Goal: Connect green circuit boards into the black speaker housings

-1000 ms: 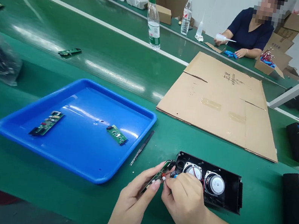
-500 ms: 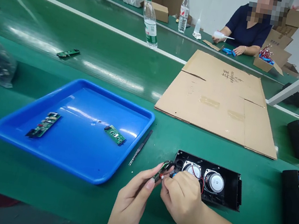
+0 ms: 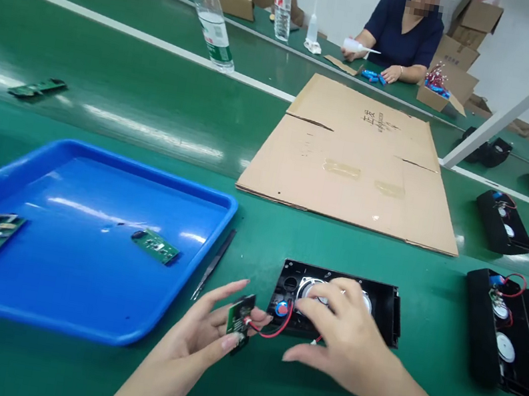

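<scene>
My left hand [image 3: 201, 336] holds a small green circuit board [image 3: 239, 319] upright between thumb and fingers, left of a black speaker case [image 3: 384, 313]. A red wire [image 3: 280, 328] curves from the board to a blue cylinder [image 3: 281, 307] at the case's left end. Over the middle of the case hovers my right hand [image 3: 343, 333], fingers spread and nothing gripped, partly covering two round speakers. A small white connector [image 3: 316, 340] shows beneath its palm.
A blue tray [image 3: 121, 329] with two circuit boards lies left, tweezers [image 3: 213, 264] beside it. Flat cardboard [image 3: 352, 158] lies behind the case. More black cases [image 3: 486, 330] stand right. Across the table a person [image 3: 404, 32] holds a white bottle; water bottles [image 3: 215, 34] stand nearby.
My right hand has left the board and opened over the case. My left hand still holds the board, now turned more upright. The view has shifted right.
</scene>
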Available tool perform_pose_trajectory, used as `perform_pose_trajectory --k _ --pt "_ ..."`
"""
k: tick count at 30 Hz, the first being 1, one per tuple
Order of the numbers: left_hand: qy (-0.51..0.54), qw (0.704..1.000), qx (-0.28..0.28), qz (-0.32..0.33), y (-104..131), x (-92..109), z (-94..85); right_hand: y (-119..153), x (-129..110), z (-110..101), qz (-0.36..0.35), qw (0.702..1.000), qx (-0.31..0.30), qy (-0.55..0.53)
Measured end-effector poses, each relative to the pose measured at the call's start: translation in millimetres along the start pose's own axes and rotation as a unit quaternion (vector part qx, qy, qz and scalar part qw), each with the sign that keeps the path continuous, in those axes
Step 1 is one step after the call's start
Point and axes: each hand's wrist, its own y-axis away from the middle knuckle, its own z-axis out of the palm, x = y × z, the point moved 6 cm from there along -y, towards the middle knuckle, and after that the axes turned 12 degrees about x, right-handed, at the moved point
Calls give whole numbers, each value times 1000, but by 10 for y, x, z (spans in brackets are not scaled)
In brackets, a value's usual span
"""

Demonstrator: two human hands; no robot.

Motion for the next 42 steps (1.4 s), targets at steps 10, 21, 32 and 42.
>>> perform_pose_trajectory --k 10,21,32,42 --pt "-136 986 -83 -45 278 -270 403 611 324 -36 108 989 -99 -20" --pt "-312 917 84 233 235 -10 451 525 338 3 140 980 121 -73" --pt "-322 887 11 330 117 -196 612 518 281 56 134 981 130 -44" --pt "-352 866 -34 353 152 -116 702 502 287 105 129 988 70 -35"
